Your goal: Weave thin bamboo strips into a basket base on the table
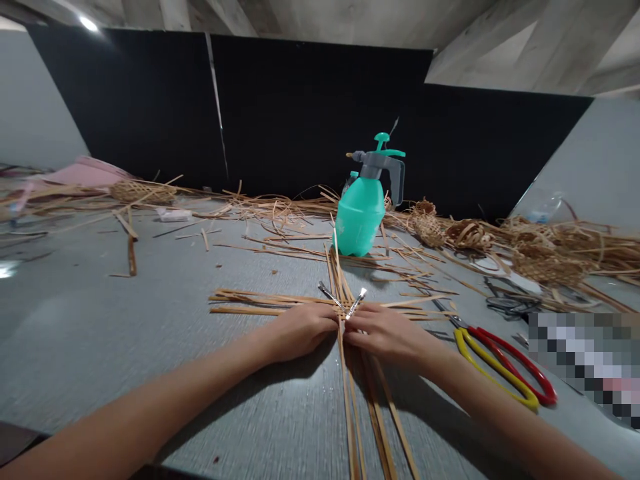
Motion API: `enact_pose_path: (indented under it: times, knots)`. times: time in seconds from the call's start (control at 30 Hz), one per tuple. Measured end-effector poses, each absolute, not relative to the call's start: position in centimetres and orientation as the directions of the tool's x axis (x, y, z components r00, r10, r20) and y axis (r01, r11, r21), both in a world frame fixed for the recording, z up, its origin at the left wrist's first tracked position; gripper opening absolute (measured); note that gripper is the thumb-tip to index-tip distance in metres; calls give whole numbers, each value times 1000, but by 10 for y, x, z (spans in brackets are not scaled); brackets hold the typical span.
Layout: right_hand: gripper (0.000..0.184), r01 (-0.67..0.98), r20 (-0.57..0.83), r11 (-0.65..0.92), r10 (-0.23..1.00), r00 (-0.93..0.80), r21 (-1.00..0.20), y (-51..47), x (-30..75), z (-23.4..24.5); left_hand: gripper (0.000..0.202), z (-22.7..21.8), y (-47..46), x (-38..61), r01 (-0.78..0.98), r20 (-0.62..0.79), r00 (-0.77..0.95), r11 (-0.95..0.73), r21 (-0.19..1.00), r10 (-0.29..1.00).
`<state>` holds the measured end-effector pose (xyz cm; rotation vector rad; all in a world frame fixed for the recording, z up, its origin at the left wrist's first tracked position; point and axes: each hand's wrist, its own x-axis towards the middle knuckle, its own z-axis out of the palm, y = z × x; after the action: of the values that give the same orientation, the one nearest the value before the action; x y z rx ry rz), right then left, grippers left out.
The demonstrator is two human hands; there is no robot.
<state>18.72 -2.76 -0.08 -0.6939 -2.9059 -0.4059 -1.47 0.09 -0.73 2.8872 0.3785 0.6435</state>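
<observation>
Thin tan bamboo strips (250, 300) cross on the grey table, woven together at the middle, with long ends running left, right, away and towards me. Two silver metal clips (356, 303) sit on the crossing in a V shape. My left hand (305, 330) is closed at the left side of the weave, its fingertips pinching strips by the centre. From the right, my right hand (387, 330) curls its fingers over the strips just below the clips. The hands nearly meet, and they hide part of the weave.
A green pump sprayer (361, 217) stands behind the weave. Red-and-yellow-handled scissors (500, 360) lie by my right forearm, with black-handled scissors (510, 299) beyond. Loose strips (280, 210) and woven pieces (547, 263) line the table's back. A pink object (87, 172) is far left.
</observation>
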Motion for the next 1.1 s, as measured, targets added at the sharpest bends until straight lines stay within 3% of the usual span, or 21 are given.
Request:
enact_pose_path:
  times: [0.17,0.27,0.37,0.47,0.6,0.8,0.9,0.97,1.1]
  knots:
    - [26,273,39,848,287,-957,455,-26,178,7,23,-9,7,-19,194,340,923,-981,-4,181]
    - [25,191,-65,878,243,-968,438,-22,170,14,20,-7,9,-19,211,289,940,-975,-68,184]
    - [22,194,-79,907,239,-968,375,-19,166,19,17,-3,11,-20,197,236,956,-978,-70,176]
    - [21,183,-68,905,225,-972,385,-18,168,21,17,-1,13,-21,162,215,965,-987,-26,152]
    - [17,194,-30,876,230,-973,442,-19,176,20,20,-1,14,-20,141,255,955,-989,53,150]
    - [18,255,23,869,271,-962,424,-17,183,13,16,-6,15,-19,116,315,941,-992,48,125]
    - [21,336,71,884,332,-941,324,-16,183,7,16,-10,16,-20,159,353,916,-981,112,189]
    - [20,433,146,882,411,-900,183,-16,184,2,16,-10,14,-19,192,361,901,-967,165,241]
    - [18,577,330,755,655,-680,-312,-14,189,-11,15,-9,10,-13,305,338,844,-891,337,417]
